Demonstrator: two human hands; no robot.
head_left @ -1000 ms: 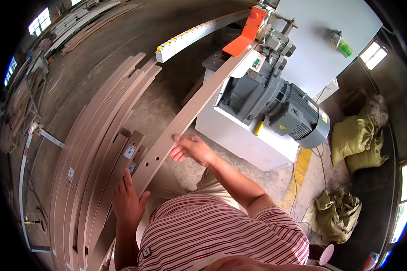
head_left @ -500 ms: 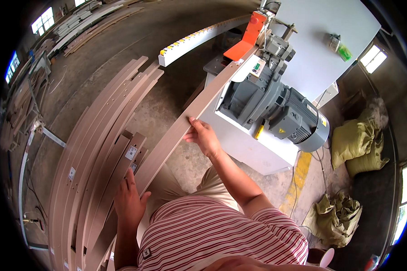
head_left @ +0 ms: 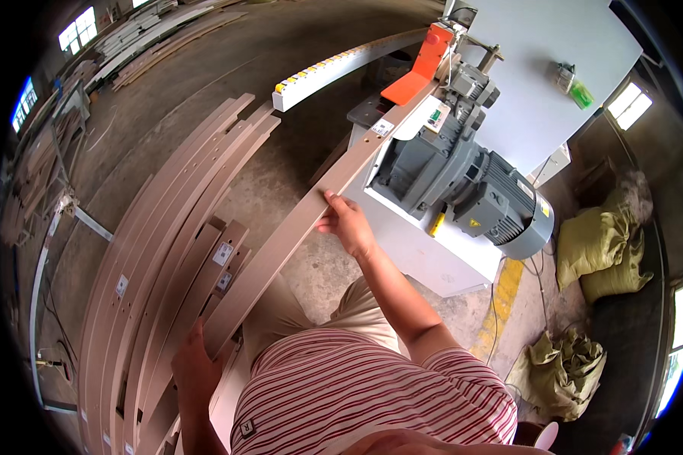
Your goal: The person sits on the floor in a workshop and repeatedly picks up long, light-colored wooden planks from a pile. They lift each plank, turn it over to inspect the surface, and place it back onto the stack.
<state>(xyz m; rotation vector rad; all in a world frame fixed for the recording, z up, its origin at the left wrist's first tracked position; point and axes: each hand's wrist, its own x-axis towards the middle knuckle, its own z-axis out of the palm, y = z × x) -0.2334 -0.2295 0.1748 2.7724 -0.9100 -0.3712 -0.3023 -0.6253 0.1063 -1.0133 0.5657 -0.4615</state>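
Observation:
A long brown wooden board (head_left: 288, 231) runs slantwise from near my body up to the orange guard (head_left: 421, 72) of a machine. It has a white label and small holes near the machine end. My right hand (head_left: 347, 225) grips its right edge midway along, the thumb on top and the other fingers underneath. At the near end, my left hand (head_left: 195, 364) is curled against the board's left edge and end; part of its fingers is hidden. Just left of it lies a stack of similar boards (head_left: 163, 220), some with labels and drilled holes.
A grey motor (head_left: 501, 197) sits on the white machine cabinet (head_left: 440, 262) at right. Beyond the stack stands a white roller rail (head_left: 311, 82) with yellow rollers. Yellowish sacks (head_left: 599, 246) lie at far right, and a crumpled sack (head_left: 561, 375) rests on the floor.
The board has slid back toward me, and its label and holes now show farther from the guard. My left hand has moved down from beside the stack to the board's near end.

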